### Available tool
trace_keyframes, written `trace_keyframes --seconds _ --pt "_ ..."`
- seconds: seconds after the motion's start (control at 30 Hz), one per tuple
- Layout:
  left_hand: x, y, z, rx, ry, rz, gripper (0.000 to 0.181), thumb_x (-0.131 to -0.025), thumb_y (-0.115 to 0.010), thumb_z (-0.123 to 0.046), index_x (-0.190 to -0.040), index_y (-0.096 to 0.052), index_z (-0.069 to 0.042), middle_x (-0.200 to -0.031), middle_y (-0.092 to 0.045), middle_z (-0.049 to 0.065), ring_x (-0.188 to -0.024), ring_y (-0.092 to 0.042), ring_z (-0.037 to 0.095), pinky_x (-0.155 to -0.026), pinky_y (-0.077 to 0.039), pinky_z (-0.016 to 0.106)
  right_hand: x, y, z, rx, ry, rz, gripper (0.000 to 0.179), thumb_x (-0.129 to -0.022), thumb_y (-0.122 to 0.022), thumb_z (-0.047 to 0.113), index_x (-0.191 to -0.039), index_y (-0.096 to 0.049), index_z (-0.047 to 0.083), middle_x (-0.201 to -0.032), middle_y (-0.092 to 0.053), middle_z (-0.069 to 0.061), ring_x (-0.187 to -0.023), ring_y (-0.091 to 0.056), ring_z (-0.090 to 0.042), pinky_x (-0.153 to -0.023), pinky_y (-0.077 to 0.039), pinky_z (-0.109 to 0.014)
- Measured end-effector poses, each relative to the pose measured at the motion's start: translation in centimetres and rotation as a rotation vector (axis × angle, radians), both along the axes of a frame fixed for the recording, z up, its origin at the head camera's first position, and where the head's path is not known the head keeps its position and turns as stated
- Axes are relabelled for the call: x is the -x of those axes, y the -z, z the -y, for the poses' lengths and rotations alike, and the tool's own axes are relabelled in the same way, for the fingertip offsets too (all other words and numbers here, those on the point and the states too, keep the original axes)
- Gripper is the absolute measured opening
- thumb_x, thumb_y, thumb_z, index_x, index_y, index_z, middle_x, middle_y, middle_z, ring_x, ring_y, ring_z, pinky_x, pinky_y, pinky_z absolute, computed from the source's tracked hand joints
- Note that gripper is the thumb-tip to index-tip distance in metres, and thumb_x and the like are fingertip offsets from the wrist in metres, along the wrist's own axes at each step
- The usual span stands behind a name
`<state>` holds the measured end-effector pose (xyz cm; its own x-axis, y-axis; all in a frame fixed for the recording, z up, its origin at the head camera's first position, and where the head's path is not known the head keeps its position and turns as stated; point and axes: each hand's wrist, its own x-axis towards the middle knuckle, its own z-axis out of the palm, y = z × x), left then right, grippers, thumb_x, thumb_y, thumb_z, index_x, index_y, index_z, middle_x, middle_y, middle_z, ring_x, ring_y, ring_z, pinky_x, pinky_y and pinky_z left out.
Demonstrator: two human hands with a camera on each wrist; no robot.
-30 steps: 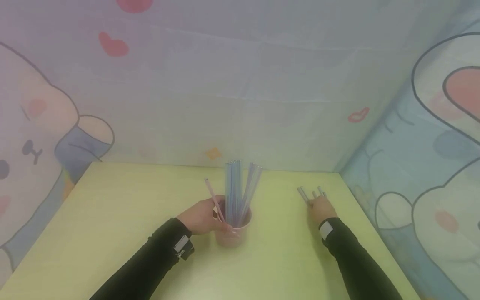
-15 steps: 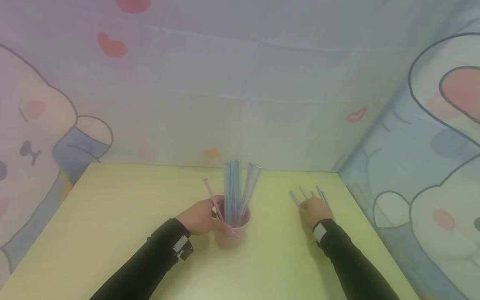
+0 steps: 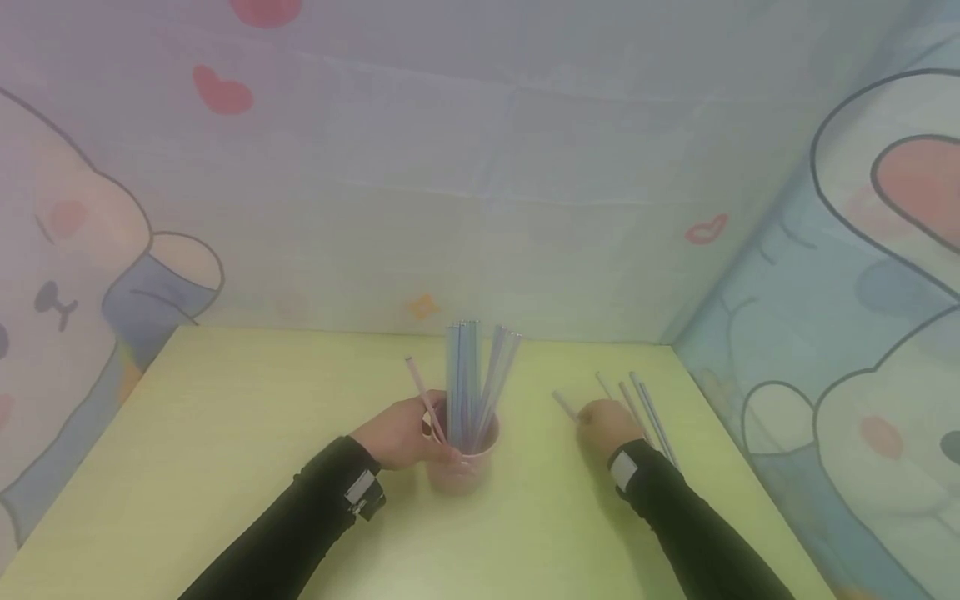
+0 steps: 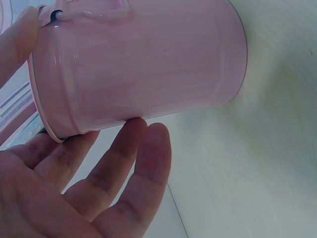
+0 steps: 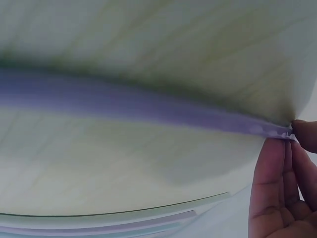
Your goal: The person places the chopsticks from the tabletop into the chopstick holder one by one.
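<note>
My left hand (image 3: 401,433) grips a pink cup (image 3: 457,477) by its rim, thumb on the near side. In the left wrist view the thumb (image 4: 22,42) lies at the rim and the fingers (image 4: 153,153) reach along the cup's side. Several blue and purple drinking straws (image 3: 465,375) stand in the cup, and a pink straw (image 3: 418,383) leans left over its rim. Farther right, my right hand (image 3: 609,425) pinches a purple straw (image 3: 564,403). The right wrist view has this straw (image 5: 163,110) between thumb and fingertips at its end.
Right of my right hand, several loose straws (image 3: 656,417) lie on the pale yellow table (image 3: 247,467); one thin straw (image 3: 604,385) shows just beyond the hand. A printed cloth (image 3: 525,200) hangs behind the table and along its right side.
My right hand has moved left, bringing the purple straw away from the loose ones, which are now more exposed. The left hand and cup stay in place.
</note>
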<state>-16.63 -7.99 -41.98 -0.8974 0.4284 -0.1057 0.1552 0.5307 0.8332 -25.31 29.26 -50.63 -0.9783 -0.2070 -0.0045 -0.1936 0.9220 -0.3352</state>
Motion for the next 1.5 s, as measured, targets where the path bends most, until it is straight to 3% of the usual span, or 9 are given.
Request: trace_keyframes --seconds 0.3,0.6,0.97,1.17,1.5 --pt "0.1 0.2 0.0 -0.019 0.006 0.001 0.078 -0.082 -0.089 -0.018 -0.148 -0.05 -0.009 -0.124 -0.067 0.007 -0.108 -0.067 0.027 -0.093 -0.054 0.046 0.2 0.1 0.6 0.011 0.002 0.031 0.024 -0.092 -0.063 0.002 -0.112 -0.073 -0.006 -0.113 -0.072 -0.024 -0.109 -0.067 -0.045 -0.097 -0.051 -0.058" --pt "0.2 0.4 0.0 -0.021 0.018 0.0 0.078 -0.082 -0.089 -0.019 -0.148 -0.05 -0.008 -0.124 -0.067 0.007 -0.107 -0.067 0.027 -0.093 -0.053 0.045 0.0 -2.9 1.6 0.061 -0.005 -0.007 0.028 -0.094 -0.067 0.009 -0.118 -0.069 -0.003 -0.106 -0.073 -0.02 -0.096 -0.07 -0.037 -0.086 -0.057 -0.053" --pt "0.2 0.4 0.1 -0.025 0.019 -0.006 0.078 -0.082 -0.089 -0.019 -0.148 -0.049 -0.007 -0.124 -0.068 0.007 -0.109 -0.067 0.029 -0.094 -0.053 0.046 -0.6 -7.7 3.1 0.312 -0.005 -0.03 0.032 -0.097 -0.064 0.009 -0.125 -0.062 -0.007 -0.106 -0.069 -0.022 -0.084 -0.073 -0.03 -0.073 -0.061 -0.042" --pt "0.3 0.6 0.1 -0.017 0.022 -0.004 0.078 -0.082 -0.089 -0.02 -0.149 -0.049 -0.008 -0.125 -0.067 0.006 -0.11 -0.067 0.029 -0.094 -0.054 0.046 -0.5 -10.9 4.1 0.513 0.017 -0.035 0.035 -0.099 -0.06 0.008 -0.13 -0.058 -0.009 -0.109 -0.068 -0.025 -0.092 -0.073 -0.033 -0.077 -0.062 -0.039" --pt "0.6 0.9 0.0 -0.013 0.007 0.001 0.077 -0.082 -0.089 -0.02 -0.147 -0.05 -0.009 -0.125 -0.067 0.006 -0.109 -0.067 0.027 -0.095 -0.053 0.047 -0.8 -16.3 6.5 0.811 0.069 -0.097 0.038 -0.094 -0.061 0.004 -0.129 -0.054 -0.009 -0.105 -0.064 -0.019 -0.08 -0.07 -0.012 -0.078 -0.061 -0.033"
